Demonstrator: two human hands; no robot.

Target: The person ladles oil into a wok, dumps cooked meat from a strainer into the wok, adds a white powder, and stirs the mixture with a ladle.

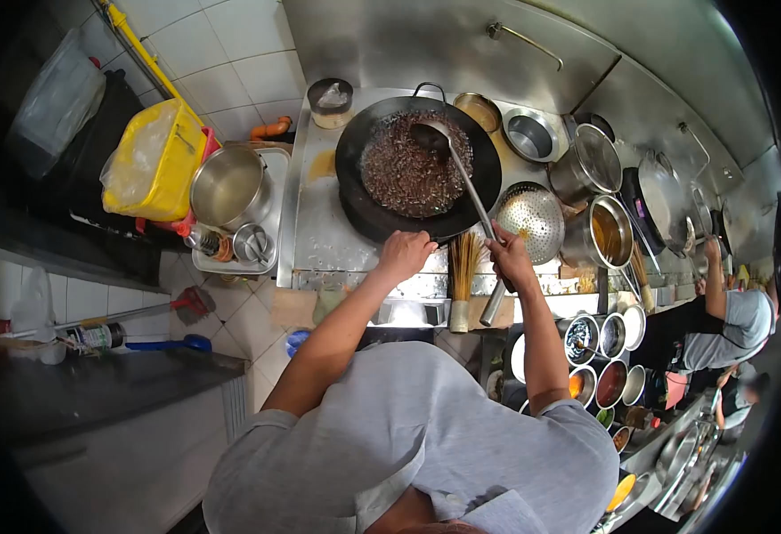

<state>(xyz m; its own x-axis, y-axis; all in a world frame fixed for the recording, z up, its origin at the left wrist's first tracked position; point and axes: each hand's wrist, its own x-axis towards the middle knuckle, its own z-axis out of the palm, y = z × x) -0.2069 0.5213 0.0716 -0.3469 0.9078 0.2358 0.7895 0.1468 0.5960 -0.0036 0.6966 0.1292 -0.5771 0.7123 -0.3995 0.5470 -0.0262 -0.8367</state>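
A large black wok [353,178] sits on the steel stove, filled with dark reddish-brown pieces [408,178] in bubbling liquid. My left hand [406,254] is closed at the wok's near edge, and the grip point is partly hidden under the fingers. In my right hand [512,260] is the long handle of a metal ladle [469,178], whose bowl rests in the wok among the pieces. Beside the right hand lie a perforated strainer [533,221] and a bamboo wok brush [463,271].
Left of the stove stand a steel pot [228,182] on a tray and a yellow bin [154,160]. To the right are a pot of brown liquid [610,233], a lidded pot [585,165] and several seasoning bowls [612,383]. Another person [729,325] works further right.
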